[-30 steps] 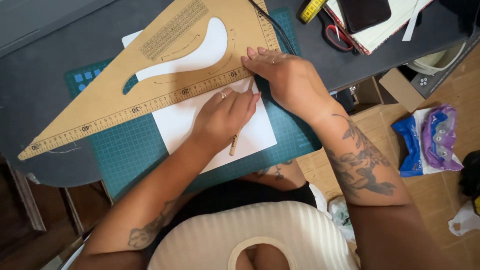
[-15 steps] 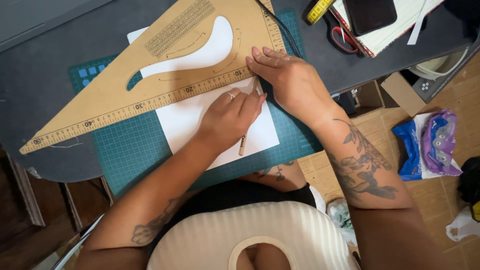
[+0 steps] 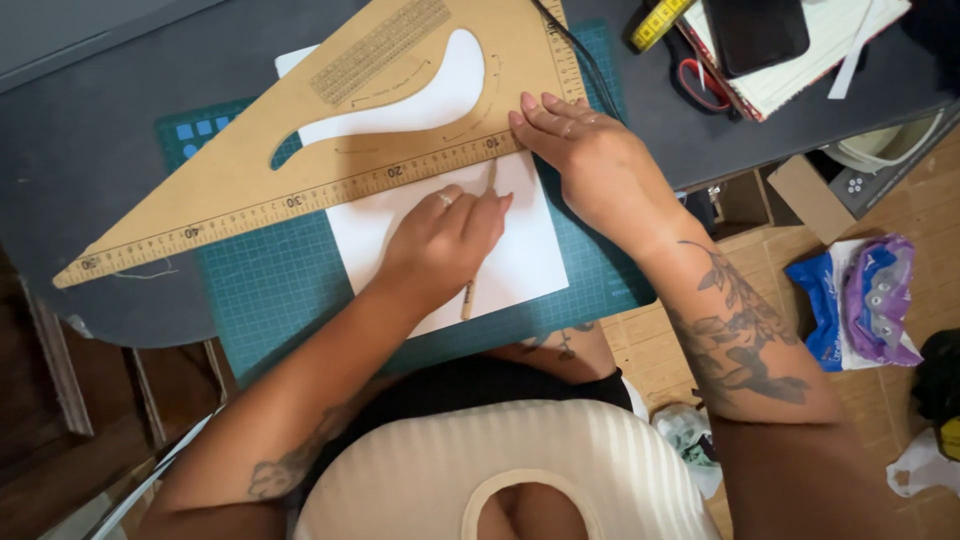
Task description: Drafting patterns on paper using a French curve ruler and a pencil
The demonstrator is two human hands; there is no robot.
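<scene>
Pencil (image 3: 478,262) sits gripped in the left hand (image 3: 440,240), its tip now up against the lower edge of the ruler (image 3: 300,180), nearer the right hand (image 3: 580,150) than half a second ago, so the line along that edge looks partly drawn. The right hand lies flat, fingers spread, pressing the ruler onto the paper (image 3: 500,260) over the green mat (image 3: 260,290) on the tabletop (image 3: 90,150). Below the tabletop's edge, an open cardboard box (image 3: 805,195) sits on the floor; its contents are hidden.
</scene>
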